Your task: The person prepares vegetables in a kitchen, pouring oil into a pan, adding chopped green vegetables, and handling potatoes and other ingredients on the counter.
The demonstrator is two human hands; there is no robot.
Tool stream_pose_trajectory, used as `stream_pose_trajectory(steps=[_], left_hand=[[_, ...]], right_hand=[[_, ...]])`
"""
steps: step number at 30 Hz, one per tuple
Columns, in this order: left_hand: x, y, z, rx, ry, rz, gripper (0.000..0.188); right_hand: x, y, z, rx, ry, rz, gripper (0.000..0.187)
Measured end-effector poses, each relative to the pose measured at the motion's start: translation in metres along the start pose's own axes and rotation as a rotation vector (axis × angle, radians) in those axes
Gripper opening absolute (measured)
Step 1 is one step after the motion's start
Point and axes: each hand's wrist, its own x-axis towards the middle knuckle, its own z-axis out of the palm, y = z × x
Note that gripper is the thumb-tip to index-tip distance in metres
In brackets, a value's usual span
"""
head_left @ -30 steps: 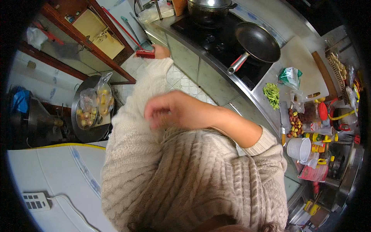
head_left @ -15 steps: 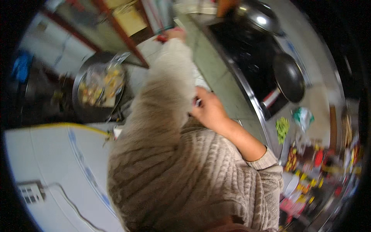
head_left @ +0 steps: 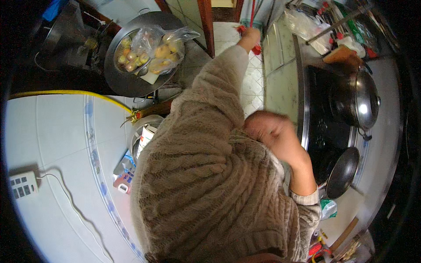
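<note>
My left arm, in a beige cable-knit sleeve, reaches far forward over the tiled floor (head_left: 252,94). My left hand (head_left: 250,38) is closed round a red fringed thing (head_left: 257,49), which shows on both sides of the fist. A thin red stick (head_left: 253,15) rises just beyond it; whether the two are joined I cannot tell. My right hand (head_left: 280,136) is bent in close to my body, beside the left sleeve. Motion smears its fingers, and anything in them is hidden.
At left, a wide dark round pan (head_left: 116,72) bears fruit in clear bags (head_left: 164,52). A yellow hose (head_left: 66,92) edges the white tiled surface. On the right, a black stove (head_left: 320,105) carries a lidded pot (head_left: 366,101) and a frying pan (head_left: 344,173). Green cabinets (head_left: 276,83) stand below.
My view has turned, so the stove and round pan sit differently. My left hand remains stretched forward with the red thing. My right hand, earlier pinched near the left sleeve, is now bent back and blurred.
</note>
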Motion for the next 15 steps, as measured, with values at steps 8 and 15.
stream_pose_trajectory(steps=[8,15], left_hand=[[-0.073,-0.032,0.103,0.164,-0.359,-0.173,0.028],[-0.103,-0.002,0.064,0.475,-0.421,0.265,0.018]], right_hand=[[0.060,0.027,0.012,0.116,0.107,0.070,0.026],[0.035,0.011,-0.010,0.386,-0.131,0.071,0.017]])
